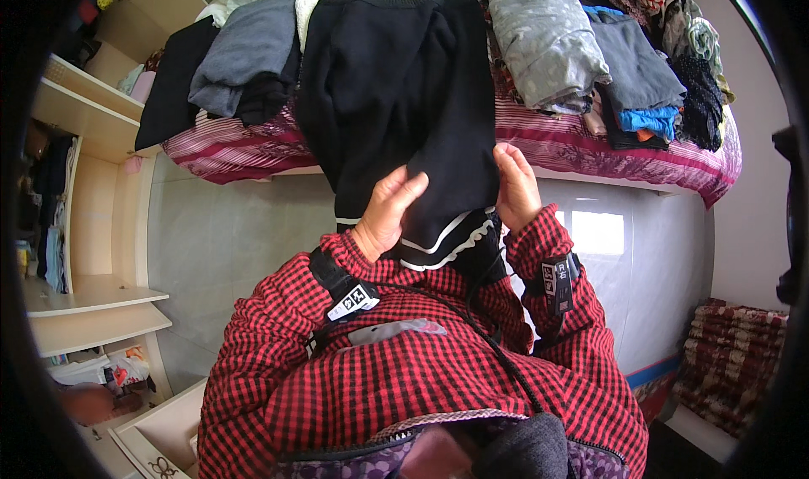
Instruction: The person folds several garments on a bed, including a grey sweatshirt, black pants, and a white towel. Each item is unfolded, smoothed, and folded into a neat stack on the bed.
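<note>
A black knit garment with white-striped edges lies partly on the bed. Its lower end hangs over the bed's front edge towards me. My left hand pinches the fabric near the white-trimmed lower end, the thumb on top. At the right-hand edge of the cloth, my right hand grips the side between thumb and fingers. The lower trim is wavy and folds back near my body. Part of the fabric below my hands is hidden by my checked sleeves.
The bed's striped magenta cover shows at the front. Left of the garment lie folded grey clothing and black clothing; right lie a grey patterned bundle and folded grey cloth. An open wardrobe stands left. A cable crosses my front.
</note>
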Tool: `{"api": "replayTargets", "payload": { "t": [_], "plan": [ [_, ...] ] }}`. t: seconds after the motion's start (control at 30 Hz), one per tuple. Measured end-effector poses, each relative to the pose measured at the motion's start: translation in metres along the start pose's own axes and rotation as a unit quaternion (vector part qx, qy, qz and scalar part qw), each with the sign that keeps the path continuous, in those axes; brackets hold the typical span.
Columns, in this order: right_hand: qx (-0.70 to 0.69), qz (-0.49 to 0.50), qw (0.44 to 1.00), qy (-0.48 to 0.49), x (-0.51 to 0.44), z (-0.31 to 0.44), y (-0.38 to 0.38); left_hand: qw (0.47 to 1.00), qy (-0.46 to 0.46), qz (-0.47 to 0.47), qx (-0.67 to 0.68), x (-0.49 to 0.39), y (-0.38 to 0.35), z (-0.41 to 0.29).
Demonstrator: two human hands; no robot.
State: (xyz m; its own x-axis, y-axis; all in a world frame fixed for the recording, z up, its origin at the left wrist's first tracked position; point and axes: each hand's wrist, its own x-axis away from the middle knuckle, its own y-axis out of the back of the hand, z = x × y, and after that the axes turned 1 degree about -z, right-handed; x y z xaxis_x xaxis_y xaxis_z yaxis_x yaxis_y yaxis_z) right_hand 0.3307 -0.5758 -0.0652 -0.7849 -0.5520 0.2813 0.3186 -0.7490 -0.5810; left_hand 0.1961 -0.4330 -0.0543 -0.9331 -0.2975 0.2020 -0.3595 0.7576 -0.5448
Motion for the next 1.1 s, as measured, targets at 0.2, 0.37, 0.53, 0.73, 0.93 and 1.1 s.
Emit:
{"api": "replayTargets", "payload": {
  "t": [0.2, 0.37, 0.53, 0.73, 0.93, 1.1],
  "plan": [
    [0.046, 0.061, 0.997, -0.016, -0.001, 0.010, -0.006, 0.984, 0.139, 0.074, 0.082, -0.034, 0.005, -0.015],
    [0.023, 0.085, 0.996, -0.013, 0.008, 0.018, -0.015, 0.950, 0.254, 0.102, 0.153, -0.083, 0.006, -0.037],
    [0.028, 0.108, 0.994, 0.016, 0.013, 0.021, -0.015, 0.981, 0.154, 0.022, 0.114, -0.093, -0.009, -0.034],
    [-0.008, 0.096, 0.995, 0.011, 0.011, 0.017, -0.008, 0.989, -0.105, 0.037, 0.093, -0.094, -0.005, -0.043],
    [0.105, 0.123, 0.987, 0.007, 0.014, 0.004, -0.002, 0.997, -0.030, 0.051, 0.048, -0.068, 0.008, -0.034],
    [0.039, 0.131, 0.990, 0.019, 0.019, 0.005, 0.003, 0.992, 0.046, 0.110, 0.047, -0.051, 0.014, -0.030]
  ]
}}
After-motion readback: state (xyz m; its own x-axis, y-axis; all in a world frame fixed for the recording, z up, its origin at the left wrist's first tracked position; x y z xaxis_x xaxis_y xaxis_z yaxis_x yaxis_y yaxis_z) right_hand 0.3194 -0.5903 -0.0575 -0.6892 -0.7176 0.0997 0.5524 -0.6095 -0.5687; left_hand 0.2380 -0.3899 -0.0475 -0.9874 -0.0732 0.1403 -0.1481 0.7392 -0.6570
